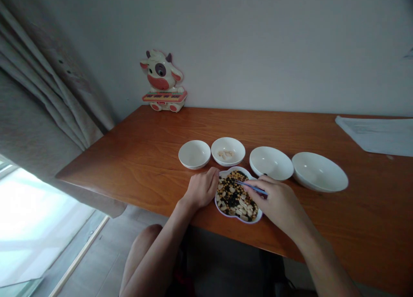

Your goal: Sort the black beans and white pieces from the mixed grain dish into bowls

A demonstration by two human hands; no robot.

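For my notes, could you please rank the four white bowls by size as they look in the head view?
Largest first: the far-right bowl, then the bowl beside it; the bowl holding pale bits and the far-left bowl look alike, so unranked.

Bare left hand (201,188) and right hand (277,202), bare forearms (322,267), a bare knee (140,245), dark clothing (183,267) below

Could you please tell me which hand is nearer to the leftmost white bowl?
Left. The left hand sits just in front of the bowl, slightly right of it; the right hand, holding blue chopsticks, is farther right, beyond the dish.
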